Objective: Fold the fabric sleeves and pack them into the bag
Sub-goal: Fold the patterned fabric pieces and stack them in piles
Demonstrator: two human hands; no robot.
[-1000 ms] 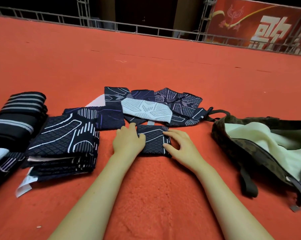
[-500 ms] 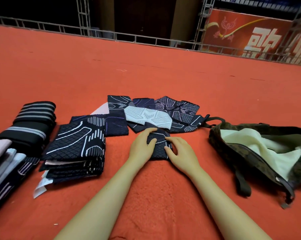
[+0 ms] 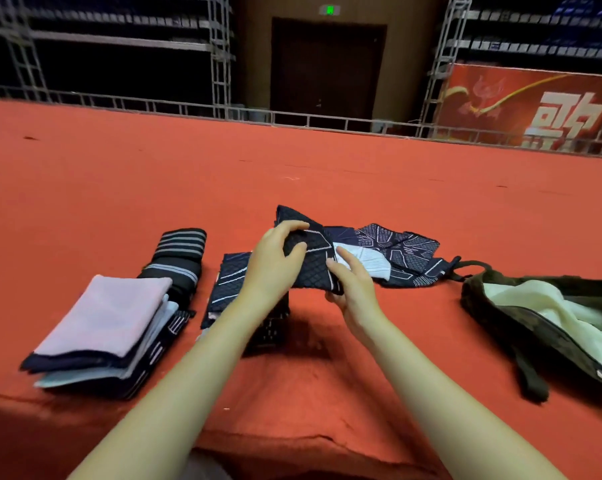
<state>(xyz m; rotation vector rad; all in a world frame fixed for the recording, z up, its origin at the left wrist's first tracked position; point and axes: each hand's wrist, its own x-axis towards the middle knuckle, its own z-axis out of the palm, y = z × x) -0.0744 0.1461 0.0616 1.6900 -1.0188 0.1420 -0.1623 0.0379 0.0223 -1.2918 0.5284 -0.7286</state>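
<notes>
Left forearm hides most of the folded stack behind it, and the bag is cut off at the right frame edge. Left hand and right hand both have a curled grip on the dark folded sleeve, held lifted above the red worktop. It sits in front of the unfolded sleeve pile.

Two hands, left and right. One bag. Three piles of folded cloth.
</notes>
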